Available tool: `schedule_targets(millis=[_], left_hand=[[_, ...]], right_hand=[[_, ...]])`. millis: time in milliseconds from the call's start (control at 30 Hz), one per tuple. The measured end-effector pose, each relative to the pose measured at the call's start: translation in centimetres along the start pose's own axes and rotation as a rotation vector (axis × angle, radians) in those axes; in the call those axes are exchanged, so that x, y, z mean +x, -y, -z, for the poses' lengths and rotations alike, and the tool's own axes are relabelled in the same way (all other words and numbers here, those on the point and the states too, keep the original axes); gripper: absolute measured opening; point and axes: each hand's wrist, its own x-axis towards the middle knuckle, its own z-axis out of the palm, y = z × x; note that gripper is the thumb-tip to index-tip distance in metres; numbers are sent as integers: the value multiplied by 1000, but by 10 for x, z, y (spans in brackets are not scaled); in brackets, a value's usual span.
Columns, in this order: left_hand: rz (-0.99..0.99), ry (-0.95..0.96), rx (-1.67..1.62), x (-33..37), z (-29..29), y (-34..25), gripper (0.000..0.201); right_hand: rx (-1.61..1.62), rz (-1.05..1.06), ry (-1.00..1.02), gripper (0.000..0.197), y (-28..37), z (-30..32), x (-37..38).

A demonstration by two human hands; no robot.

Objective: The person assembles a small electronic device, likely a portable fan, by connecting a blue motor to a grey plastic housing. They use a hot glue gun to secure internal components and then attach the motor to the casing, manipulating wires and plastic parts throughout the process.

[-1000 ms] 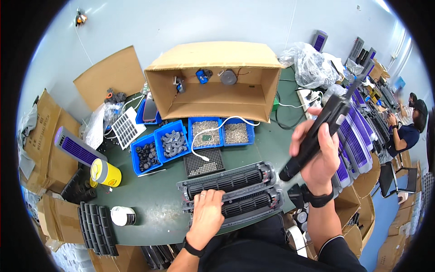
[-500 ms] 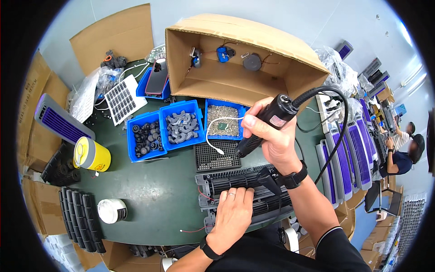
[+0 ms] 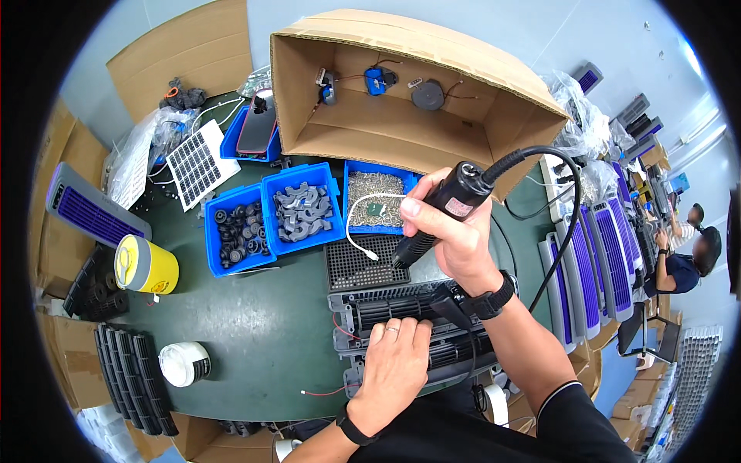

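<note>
Green worktop (image 3: 255, 324) beneath two grey fan housings (image 3: 390, 310). Well beyond the fan housings, an open cardboard box (image 3: 363, 139). Fan housings parallel, each with a black slatted roller. Beyond them and leftward, blue bins (image 3: 309, 244) of small parts. Just beyond them, a black perforated tray (image 3: 343, 270). Left hand (image 3: 392, 374) on the fan housings, fingers bent, close together; cannot tell whether gripping. Right hand (image 3: 467, 239) above them, wrapped firmly around a black corded tool (image 3: 461, 191), tilted tip-down.
</note>
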Motion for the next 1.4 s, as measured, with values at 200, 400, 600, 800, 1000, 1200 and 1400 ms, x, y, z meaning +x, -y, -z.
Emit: schedule_targets(millis=[200, 400, 600, 800, 1000, 1200, 1400], left_hand=[[0, 21, -22, 2, 4, 1, 34], [-2, 35, -40, 7, 13, -3, 35], [-11, 42, -17, 5, 7, 0, 36], [-21, 21, -10, -1, 4, 0, 38], [-22, 13, 12, -4, 3, -1, 38], [-36, -20, 3, -5, 2, 0, 36], [-53, 2, 22, -5, 4, 2, 35]], right_hand=[[-34, 44, 48, 21, -3, -6, -10], [21, 58, 71, 22, -6, -1, -11], [3, -8, 77, 22, -2, -4, -11], [-27, -45, 140, 21, 0, -1, -11], [-33, 14, 130, 20, -4, 1, -16], [49, 37, 137, 21, 15, -5, -16], [78, 52, 277, 20, 47, -31, -25]])
